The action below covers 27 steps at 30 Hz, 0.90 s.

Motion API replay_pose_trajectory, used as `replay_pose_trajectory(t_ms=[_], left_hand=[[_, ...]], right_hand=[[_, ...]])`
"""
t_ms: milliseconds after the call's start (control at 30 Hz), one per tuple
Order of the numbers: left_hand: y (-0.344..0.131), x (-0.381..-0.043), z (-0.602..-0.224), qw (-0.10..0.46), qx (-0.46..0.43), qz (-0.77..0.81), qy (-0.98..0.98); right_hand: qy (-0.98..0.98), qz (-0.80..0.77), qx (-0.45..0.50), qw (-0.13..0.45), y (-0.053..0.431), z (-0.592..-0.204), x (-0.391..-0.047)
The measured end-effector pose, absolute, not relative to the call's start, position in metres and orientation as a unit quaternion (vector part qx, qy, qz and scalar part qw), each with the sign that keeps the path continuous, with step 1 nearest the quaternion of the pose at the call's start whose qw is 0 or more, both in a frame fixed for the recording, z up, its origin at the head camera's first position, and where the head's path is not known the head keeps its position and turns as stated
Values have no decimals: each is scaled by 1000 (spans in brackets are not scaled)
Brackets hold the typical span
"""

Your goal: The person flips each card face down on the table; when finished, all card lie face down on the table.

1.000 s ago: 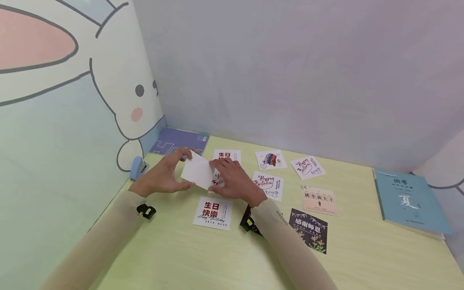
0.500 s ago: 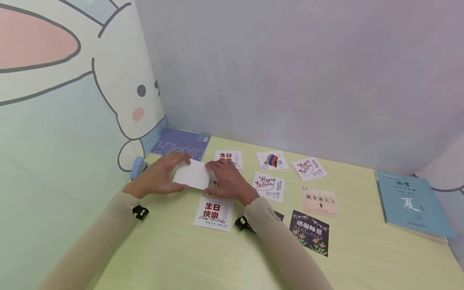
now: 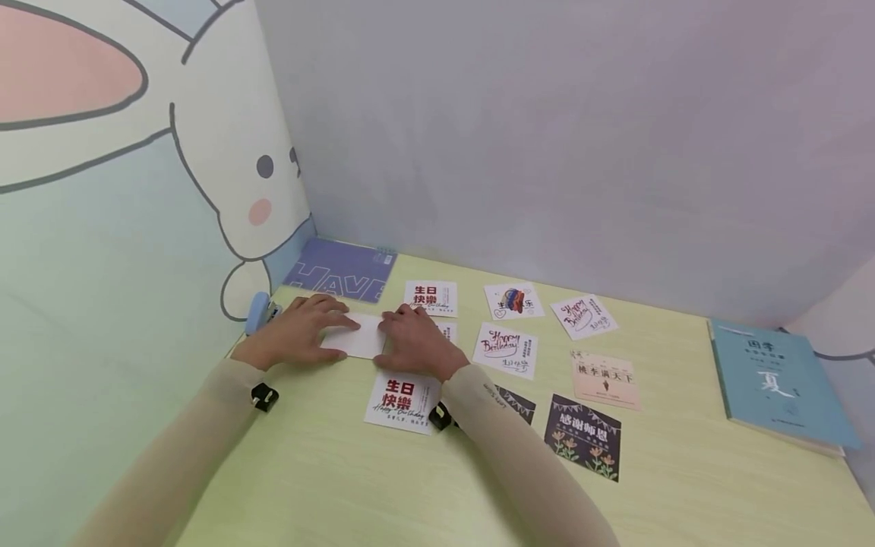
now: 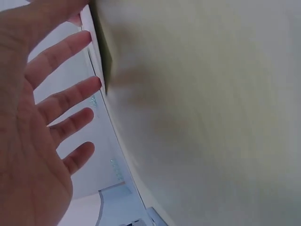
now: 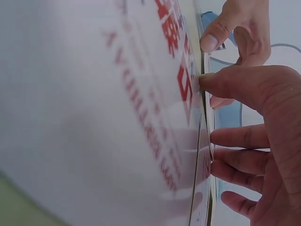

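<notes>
A small white card [image 3: 355, 336], blank side up, lies low over the table between my hands. My left hand [image 3: 294, 334] holds its left end, index finger at the far edge and thumb at the near one. At the right end my right hand [image 3: 415, 346] holds it likewise between thumb and fingers. The left wrist view shows the card's edge [image 4: 98, 59] against the fingertips, with a dark gap beneath. Just in front lies a birthday card [image 3: 402, 401] with red print, large in the right wrist view. Another card, partly hidden, sits behind my right hand.
Several more greeting cards lie to the right, among them a pink card [image 3: 604, 380] and a dark flowered card [image 3: 584, 437]. A purple notebook [image 3: 342, 270] and a blue stapler [image 3: 258, 313] are at the back left. A blue book [image 3: 779, 384] lies far right.
The white card has come down from a raised tilt to lie nearly flat at table level, slightly left of before. Both hands have lowered with it.
</notes>
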<state>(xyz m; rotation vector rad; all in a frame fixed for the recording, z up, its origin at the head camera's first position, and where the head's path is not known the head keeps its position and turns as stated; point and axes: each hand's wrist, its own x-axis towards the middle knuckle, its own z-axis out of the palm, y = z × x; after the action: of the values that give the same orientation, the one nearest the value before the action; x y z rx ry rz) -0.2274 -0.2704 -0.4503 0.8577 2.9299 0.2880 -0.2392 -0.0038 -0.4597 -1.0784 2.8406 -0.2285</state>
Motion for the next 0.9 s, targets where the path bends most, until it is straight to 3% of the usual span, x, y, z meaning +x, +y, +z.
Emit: replay_pose_trajectory(t_ms=[200,500,700,900], left_hand=[[-267,-232,-448,38,274,98,956],[-240,-251,-450,12,271,143,952],[-211,-273,-449,7,268,165,949],[-182,-305,-453,46,270,183,944]], right_hand=[[928,-116,-352,47,4,-458,-244],[922,-234,-307,-31,55,-441,-274],[934,-217,-284,11,69,-439,-296],[946,-170,-271,58,80,-443,-311]])
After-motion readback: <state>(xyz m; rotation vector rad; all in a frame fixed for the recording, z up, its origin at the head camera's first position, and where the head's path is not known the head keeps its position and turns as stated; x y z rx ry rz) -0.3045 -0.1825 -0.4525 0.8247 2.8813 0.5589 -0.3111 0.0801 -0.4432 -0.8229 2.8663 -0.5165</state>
